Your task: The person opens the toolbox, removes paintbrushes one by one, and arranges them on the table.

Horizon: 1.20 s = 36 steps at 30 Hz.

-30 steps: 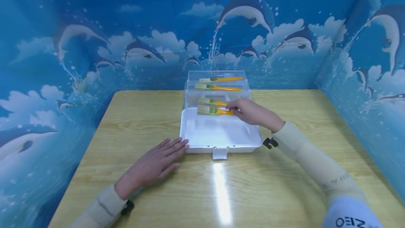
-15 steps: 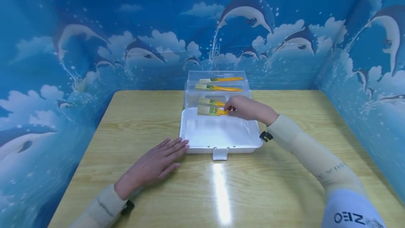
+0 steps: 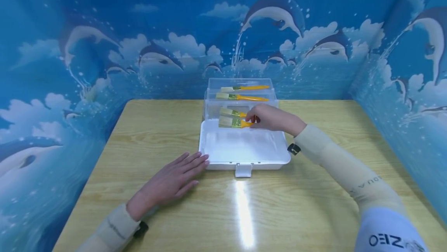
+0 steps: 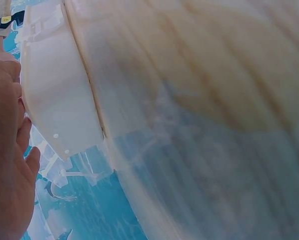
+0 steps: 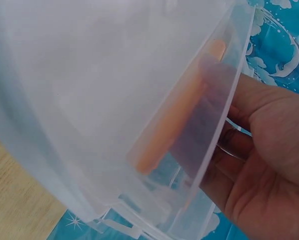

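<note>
In the head view, an open white case (image 3: 244, 143) with clear tiered trays (image 3: 213, 108) stands at the middle of the table. Two flat paintbrushes lie in the front tray: the narrower paintbrush (image 3: 228, 112) behind, the wider paintbrush (image 3: 226, 122) in front. My right hand (image 3: 274, 119) pinches the wider brush's yellow-orange handle, partly hiding both handles. From the right wrist, that hand (image 5: 274, 145) reaches over the clear tray wall beside an orange handle (image 5: 174, 125). My left hand (image 3: 171, 180) lies flat, fingertips at the case's front left corner.
Two more paintbrushes, the upper paintbrush (image 3: 244, 87) and the lower paintbrush (image 3: 242, 97), lie in the raised rear trays. The case's latch (image 3: 243, 170) hangs down in front. A blue dolphin-print backdrop (image 3: 167, 19) closes off the table's back and sides.
My right hand has shifted left along the wider paintbrush's handle, toward the metal ferrule. The brushes keep their places, and my left hand stays still.
</note>
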Motion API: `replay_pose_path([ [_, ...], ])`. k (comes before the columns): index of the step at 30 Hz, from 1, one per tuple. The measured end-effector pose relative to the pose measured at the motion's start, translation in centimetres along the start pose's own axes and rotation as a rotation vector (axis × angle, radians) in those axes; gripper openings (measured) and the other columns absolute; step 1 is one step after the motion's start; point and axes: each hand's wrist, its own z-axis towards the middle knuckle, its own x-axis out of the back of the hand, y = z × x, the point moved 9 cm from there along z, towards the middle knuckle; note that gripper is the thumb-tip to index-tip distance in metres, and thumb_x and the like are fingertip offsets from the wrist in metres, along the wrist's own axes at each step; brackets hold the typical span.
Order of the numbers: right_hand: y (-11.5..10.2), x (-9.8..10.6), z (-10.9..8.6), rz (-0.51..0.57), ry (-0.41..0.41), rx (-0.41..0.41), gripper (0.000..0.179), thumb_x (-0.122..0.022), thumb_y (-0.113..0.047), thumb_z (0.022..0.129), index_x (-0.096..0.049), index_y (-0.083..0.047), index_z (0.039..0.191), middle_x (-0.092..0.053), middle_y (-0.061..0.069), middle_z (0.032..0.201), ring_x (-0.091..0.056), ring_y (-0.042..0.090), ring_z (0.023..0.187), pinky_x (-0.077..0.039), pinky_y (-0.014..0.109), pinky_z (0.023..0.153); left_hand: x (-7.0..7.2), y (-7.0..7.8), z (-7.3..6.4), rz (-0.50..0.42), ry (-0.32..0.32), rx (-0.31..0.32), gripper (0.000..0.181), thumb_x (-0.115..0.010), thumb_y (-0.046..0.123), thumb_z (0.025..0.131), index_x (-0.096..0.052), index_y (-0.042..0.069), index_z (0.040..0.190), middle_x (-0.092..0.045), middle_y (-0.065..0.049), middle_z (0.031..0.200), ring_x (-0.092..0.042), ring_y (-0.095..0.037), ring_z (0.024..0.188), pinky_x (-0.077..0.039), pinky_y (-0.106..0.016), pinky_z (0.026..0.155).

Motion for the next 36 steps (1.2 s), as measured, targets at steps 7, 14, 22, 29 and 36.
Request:
replay_pose_path([
  [7,-0.4,-0.1,-0.2,-0.005,-0.012,0.013,0.021,-0.074,-0.009,0.093,-0.076,-0.01,0.114,-0.072,0.0,0.095,-0.062,0.013,0.08,-0.057,0.03,0.074,0.3,0.3,0.0,0.014,0.032,-0.022,0.059,-0.045,0.037,0.108,-0.029,0.015,0.161,-0.023,0.001,0.169,-0.023,-0.02,0.155,-0.02,-0.045,0.128],
  [14,-0.8,-0.3,-0.3,-0.053,-0.02,-0.001,0.015,-0.071,-0.008,0.096,-0.075,-0.01,0.11,-0.071,0.001,0.097,-0.062,0.014,0.082,-0.058,0.032,0.076,0.3,0.3,0.0,0.006,0.035,-0.022,0.06,-0.048,0.036,0.107,-0.029,0.016,0.161,-0.023,0.002,0.169,-0.022,-0.019,0.156,-0.02,-0.045,0.128],
  [22,-0.9,-0.1,-0.7,-0.075,0.003,-0.004,0.016,-0.066,-0.009,0.099,-0.071,-0.009,0.115,-0.071,0.003,0.103,-0.065,0.016,0.089,-0.06,0.036,0.082,0.1,0.2,0.0,0.001,0.013,-0.009,0.06,-0.047,0.036,0.108,-0.028,0.017,0.161,-0.023,0.002,0.169,-0.022,-0.02,0.156,-0.018,-0.044,0.129],
  [29,-0.8,0.0,-1.1,-0.064,0.049,0.017,0.017,-0.064,-0.011,0.101,-0.069,-0.01,0.117,-0.07,0.003,0.104,-0.064,0.015,0.09,-0.059,0.035,0.082,0.2,0.2,0.0,0.016,0.033,-0.022,0.059,-0.045,0.037,0.108,-0.029,0.016,0.161,-0.024,0.001,0.169,-0.023,-0.02,0.156,-0.02,-0.044,0.128],
  [36,-0.6,0.2,-1.4,-0.045,0.079,0.029,0.019,-0.062,-0.012,0.103,-0.066,-0.009,0.121,-0.069,0.004,0.11,-0.066,0.018,0.098,-0.06,0.038,0.086,0.2,0.3,-0.1,0.014,0.046,-0.031,0.058,-0.042,0.038,0.109,-0.03,0.015,0.161,-0.025,0.0,0.169,-0.022,-0.021,0.156,-0.019,-0.045,0.128],
])
